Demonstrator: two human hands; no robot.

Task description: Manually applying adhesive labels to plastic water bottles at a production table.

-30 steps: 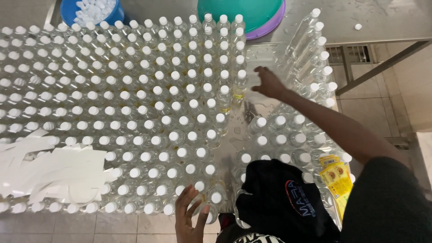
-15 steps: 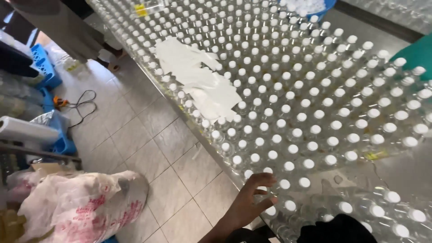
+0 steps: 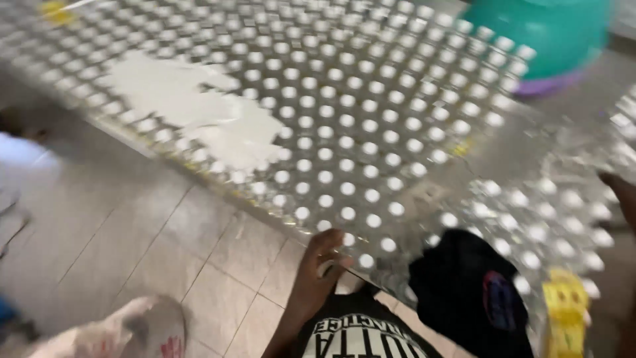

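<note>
Fingers (image 3: 329, 240): left ones curled over the near table edge, against the nearest capped bottles; whether pinching one or only resting, cannot tell through the blur.
Left hand (image 3: 317, 270): at the near edge of the table, forearm running down toward the black printed shirt (image 3: 358, 335).
Right hand (image 3: 621, 195): only a dark sliver at the right border; finger state cannot be told.
Bottles (image 3: 344, 132): clear, white-capped, packed in rows across the metal table (image 3: 523, 142), reaching right up to the left hand.
White sheets (image 3: 199, 106): lying on the caps, far left of the hand.
Black cloth (image 3: 474, 292): draped over bottles just right of the hand, blocking that side.
Yellow packets (image 3: 563, 311): beside the cloth, near the right corner.
Teal basin (image 3: 556, 33): top right, over a purple one, well apart.
Open room: bare strip of tabletop between the two bottle blocks; tiled floor (image 3: 132, 245) left of the edge.
Pale sack (image 3: 126, 331): on the floor, lower left.
</note>
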